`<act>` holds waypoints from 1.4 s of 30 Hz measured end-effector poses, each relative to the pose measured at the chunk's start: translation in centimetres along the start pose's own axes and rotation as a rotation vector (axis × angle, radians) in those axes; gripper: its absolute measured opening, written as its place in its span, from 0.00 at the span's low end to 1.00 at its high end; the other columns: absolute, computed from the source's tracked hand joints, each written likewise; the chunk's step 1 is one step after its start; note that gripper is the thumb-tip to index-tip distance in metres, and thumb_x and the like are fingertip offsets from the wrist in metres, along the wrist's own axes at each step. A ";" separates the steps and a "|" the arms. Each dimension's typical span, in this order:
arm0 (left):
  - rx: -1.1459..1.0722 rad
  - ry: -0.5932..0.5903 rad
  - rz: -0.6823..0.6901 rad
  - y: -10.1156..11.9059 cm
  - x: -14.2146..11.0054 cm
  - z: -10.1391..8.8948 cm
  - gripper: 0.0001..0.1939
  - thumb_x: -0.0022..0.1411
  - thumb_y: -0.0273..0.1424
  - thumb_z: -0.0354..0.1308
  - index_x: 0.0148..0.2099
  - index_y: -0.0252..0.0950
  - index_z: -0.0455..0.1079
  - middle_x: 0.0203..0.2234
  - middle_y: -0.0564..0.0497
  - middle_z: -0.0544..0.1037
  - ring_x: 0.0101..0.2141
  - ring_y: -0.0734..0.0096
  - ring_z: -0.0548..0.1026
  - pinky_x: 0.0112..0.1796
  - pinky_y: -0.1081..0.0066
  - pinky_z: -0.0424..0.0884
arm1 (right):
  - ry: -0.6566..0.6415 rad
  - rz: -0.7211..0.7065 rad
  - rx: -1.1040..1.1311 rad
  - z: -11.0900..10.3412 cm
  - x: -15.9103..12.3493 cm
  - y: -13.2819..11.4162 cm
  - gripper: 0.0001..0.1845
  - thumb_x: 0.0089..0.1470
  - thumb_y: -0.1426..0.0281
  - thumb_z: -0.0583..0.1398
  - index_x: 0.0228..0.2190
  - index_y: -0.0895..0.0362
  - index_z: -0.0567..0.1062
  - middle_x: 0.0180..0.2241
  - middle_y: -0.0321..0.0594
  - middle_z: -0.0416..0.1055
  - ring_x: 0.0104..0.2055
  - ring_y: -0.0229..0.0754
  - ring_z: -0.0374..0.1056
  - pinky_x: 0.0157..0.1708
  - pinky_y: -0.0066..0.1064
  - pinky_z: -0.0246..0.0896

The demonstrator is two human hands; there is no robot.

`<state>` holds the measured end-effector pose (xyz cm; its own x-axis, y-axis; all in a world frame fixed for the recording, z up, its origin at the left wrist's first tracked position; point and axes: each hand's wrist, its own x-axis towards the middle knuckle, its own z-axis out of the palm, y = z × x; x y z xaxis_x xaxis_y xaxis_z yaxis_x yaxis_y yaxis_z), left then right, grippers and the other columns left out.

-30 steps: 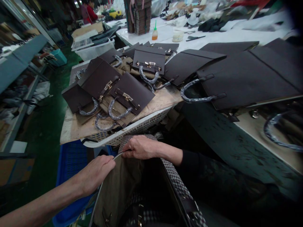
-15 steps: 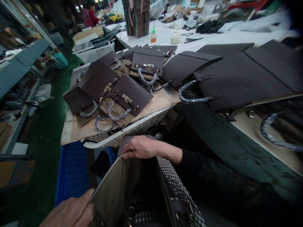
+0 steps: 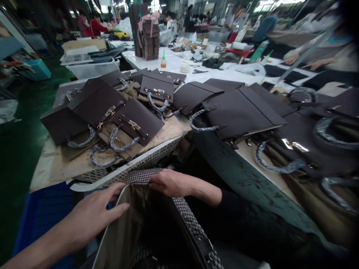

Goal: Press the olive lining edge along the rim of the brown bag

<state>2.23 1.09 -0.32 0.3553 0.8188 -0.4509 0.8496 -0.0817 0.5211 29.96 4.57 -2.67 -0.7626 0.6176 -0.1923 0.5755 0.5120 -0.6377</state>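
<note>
L hand (image 3: 95, 209) has come back up the open bag's L side, thumb & fingers spread; R hand (image 3: 174, 182) still pinching far end. Bag (image 3: 119, 228) just in front of basket (image 3: 131, 167); edge handling prob. ongoing.

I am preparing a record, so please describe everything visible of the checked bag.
The checked bag has a dark and white, fabric-like check outside, an olive lining and a pale edge along the left. A dark strap with shiny metal fittings shows on its right side. Its mouth gapes upward; the depths are too dark to read. The right hand grips the far rim; the left hand straddles the pale edge, thumb inside. Its lower part is out of frame; a white basket stands beyond.
</note>
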 end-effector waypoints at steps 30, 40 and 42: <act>0.141 -0.221 0.561 8.5 10.7 3.5 0.16 0.67 0.41 0.52 0.34 0.41 0.77 0.24 0.56 0.77 0.29 0.68 0.73 0.32 0.73 0.60 | -0.106 0.431 0.266 -0.9 -7.9 0.9 0.18 0.60 0.58 0.59 0.31 0.62 0.74 0.22 0.30 0.59 0.24 0.32 0.52 0.24 0.26 0.46; 0.019 -0.341 0.608 7.3 10.5 3.0 0.14 0.68 0.41 0.51 0.38 0.41 0.75 0.29 0.58 0.77 0.33 0.71 0.74 0.35 0.76 0.62 | -0.017 0.615 0.253 0.2 -14.7 -5.2 0.16 0.64 0.60 0.53 0.33 0.59 0.72 0.26 0.34 0.66 0.26 0.34 0.59 0.26 0.26 0.50; 0.013 -0.357 0.618 7.4 10.4 3.1 0.14 0.69 0.40 0.52 0.38 0.41 0.75 0.30 0.58 0.78 0.34 0.71 0.74 0.36 0.76 0.62 | 0.037 0.619 0.201 1.0 -15.0 -5.4 0.16 0.65 0.62 0.51 0.31 0.59 0.71 0.24 0.34 0.66 0.25 0.34 0.58 0.27 0.26 0.49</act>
<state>13.41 7.28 -3.41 0.8775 0.3847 -0.2864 0.4551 -0.4795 0.7503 37.97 -8.07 2.94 -0.2953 0.7847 -0.5450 0.8359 -0.0641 -0.5452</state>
